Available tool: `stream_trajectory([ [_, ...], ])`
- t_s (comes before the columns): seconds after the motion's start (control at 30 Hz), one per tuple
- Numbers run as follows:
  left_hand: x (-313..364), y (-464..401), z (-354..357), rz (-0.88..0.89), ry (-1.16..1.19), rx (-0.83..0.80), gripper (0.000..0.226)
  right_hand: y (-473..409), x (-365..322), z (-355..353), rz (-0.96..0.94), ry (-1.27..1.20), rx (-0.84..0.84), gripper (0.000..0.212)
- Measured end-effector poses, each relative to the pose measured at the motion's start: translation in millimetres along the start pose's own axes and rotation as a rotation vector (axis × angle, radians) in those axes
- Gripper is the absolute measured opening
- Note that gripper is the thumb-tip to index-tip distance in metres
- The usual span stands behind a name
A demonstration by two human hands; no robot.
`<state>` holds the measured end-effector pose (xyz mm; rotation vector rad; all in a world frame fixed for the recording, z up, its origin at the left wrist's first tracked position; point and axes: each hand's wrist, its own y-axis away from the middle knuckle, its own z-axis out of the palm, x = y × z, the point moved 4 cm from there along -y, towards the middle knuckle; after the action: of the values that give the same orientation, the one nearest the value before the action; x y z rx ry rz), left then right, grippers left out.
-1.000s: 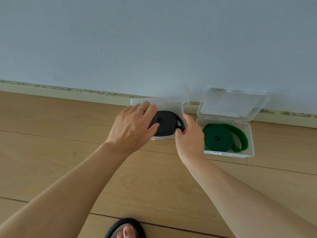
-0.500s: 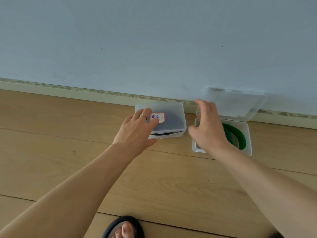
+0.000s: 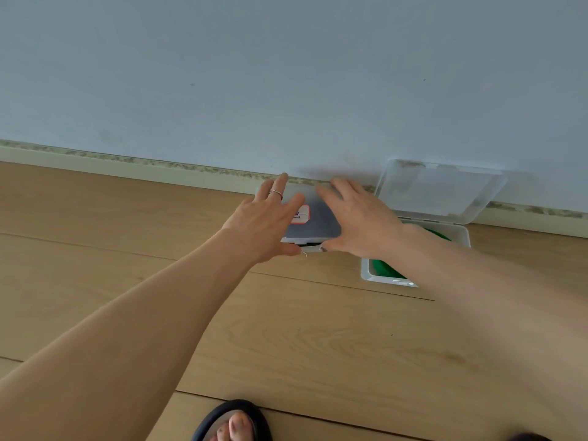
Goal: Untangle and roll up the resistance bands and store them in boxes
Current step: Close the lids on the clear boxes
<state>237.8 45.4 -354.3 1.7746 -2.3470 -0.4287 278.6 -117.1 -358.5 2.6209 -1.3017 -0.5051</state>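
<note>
A clear plastic box with a red-edged label lies on the wooden floor by the wall, its lid down over the dark band inside. My left hand lies flat on the lid's left side with its thumb at the front edge. On the lid's right side my right hand presses with straight fingers, its thumb also at the front edge. To the right stands a second clear box with its lid raised against the wall. A green band inside it is mostly hidden by my right forearm.
A pale skirting board runs along the foot of the blue-grey wall. My foot in a black sandal shows at the bottom edge. Bare wooden floor lies between my foot and the boxes.
The lid of the left box came down over the black band. My right hand went toward the green box, then came back onto the left box's lid beside my left hand.
</note>
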Motion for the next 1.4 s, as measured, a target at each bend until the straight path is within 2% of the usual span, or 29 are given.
stream_trajectory([
  [0.07, -0.2, -0.7, -0.2, 0.013, -0.078, -0.016, 0.082, -1.0, 0.1, -3.6, -0.011, 0.004, -0.024, 0.103],
  [0.2, 3.3, 4.4, 4.6, 0.056, -0.198, 0.083, 0.079, 3.0, 0.4, -2.2, -0.040, 0.033, -0.057, 0.096],
  [0.37, 7.6, 16.3, 13.1, 0.082, -0.231, 0.130, 0.084, 11.6, -8.4, 6.9, -0.051, 0.159, -0.090, 0.111],
  [0.47, 9.9, 17.6, 13.2, 0.101, -0.242, 0.139, 0.090, 12.4, -12.0, 8.7, -0.072, 0.185, -0.069, 0.100],
  [0.7, 3.6, 28.5, 0.6, 0.183, -0.164, 0.072, 0.068, 19.1, -9.8, -4.9, -0.095, 0.023, -0.198, 0.078],
  [0.77, -0.8, 27.6, -8.2, 0.148, -0.091, 0.074, 0.054, 15.5, -8.6, -15.1, -0.075, -0.010, -0.206, 0.068],
  [0.9, -17.9, 20.7, -19.9, -0.063, 0.343, 0.024, 0.046, 2.4, 0.2, -29.5, -0.018, -0.147, -0.176, 0.049],
  [1.0, -22.3, 20.1, -12.4, -0.098, 0.540, 0.030, 0.046, -2.3, 5.2, -23.8, 0.010, -0.238, -0.200, 0.051],
  [1.07, -23.3, 19.7, -7.0, -0.117, 0.660, 0.071, 0.042, -2.1, 9.1, -17.2, 0.052, -0.380, -0.155, 0.053],
  [1.2, -24.0, 17.8, -2.5, -0.138, 0.737, 0.128, 0.038, 4.5, 7.1, -1.1, 0.085, -0.635, -0.045, 0.049],
  [1.4, -22.8, 19.2, 3.4, -0.114, 0.812, 0.237, 0.035, 5.7, 1.5, 10.4, 0.133, -0.700, 0.062, 0.049],
])
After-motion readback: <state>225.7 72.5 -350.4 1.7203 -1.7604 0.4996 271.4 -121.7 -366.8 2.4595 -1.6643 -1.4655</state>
